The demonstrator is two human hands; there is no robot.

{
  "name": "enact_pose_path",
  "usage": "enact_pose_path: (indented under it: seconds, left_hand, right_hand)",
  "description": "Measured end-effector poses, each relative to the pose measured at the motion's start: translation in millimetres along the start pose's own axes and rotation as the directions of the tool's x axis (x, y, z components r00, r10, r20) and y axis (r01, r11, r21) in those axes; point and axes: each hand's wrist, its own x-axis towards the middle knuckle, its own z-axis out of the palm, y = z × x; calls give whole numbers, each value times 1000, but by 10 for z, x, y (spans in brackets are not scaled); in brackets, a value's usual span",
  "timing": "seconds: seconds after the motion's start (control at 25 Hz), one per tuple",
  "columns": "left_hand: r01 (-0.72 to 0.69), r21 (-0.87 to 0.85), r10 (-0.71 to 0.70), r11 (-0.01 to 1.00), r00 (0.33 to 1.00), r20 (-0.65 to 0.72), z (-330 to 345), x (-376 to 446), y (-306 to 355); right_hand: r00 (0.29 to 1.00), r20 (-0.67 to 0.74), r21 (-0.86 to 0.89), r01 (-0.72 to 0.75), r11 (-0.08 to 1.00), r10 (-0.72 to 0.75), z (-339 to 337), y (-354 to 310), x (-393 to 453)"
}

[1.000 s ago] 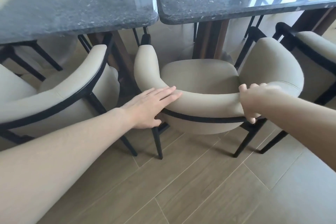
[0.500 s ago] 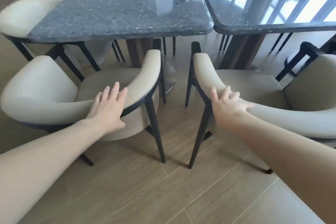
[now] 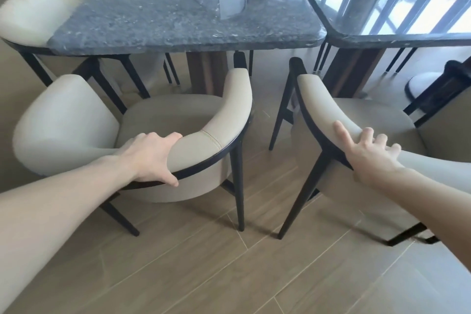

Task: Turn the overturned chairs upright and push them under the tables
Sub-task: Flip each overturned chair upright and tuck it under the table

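Gripping the curved backrest of the left chair (image 3: 76, 120), the left hand (image 3: 150, 158) wraps fingers over the top and thumb under the dark frame, while the right hand (image 3: 367, 158) lies spread flat on the back of the right chair (image 3: 356, 115), clasping nothing. Both chairs stand upright, seats only partly beneath the left table (image 3: 178, 20) and right table (image 3: 382, 38), which lie straight ahead of the hands. No brand or writing is readable.

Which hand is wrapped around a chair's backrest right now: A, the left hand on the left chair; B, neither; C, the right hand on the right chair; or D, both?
A: the left hand curls around the cream padded chair's backrest, while the right hand lies with its fingers spread on the other chair.
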Motion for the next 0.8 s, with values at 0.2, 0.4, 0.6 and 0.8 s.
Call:
enact_pose_path:
  seconds: [0.2,0.4,0.6,0.8]
  left_hand:
    - [-3,-60,4,998,1000,10,-18,-54,9]
    - [-9,-33,9,999,1000,19,44,-191,27]
    - [-11,-27,11,1000,1000,12,40,-167,76]
    - [-13,0,13,1000,999,37,-7,-144,71]
  right_hand:
    - [1000,-5,17,12,1000,-12,2,23,-23]
    - [999,-29,21,22,1000,-22,16,9,-30]
    - [1000,-23,23,14,1000,-14,32,5,-17]
    - [999,-43,-2,10,1000,-10,54,6,10]
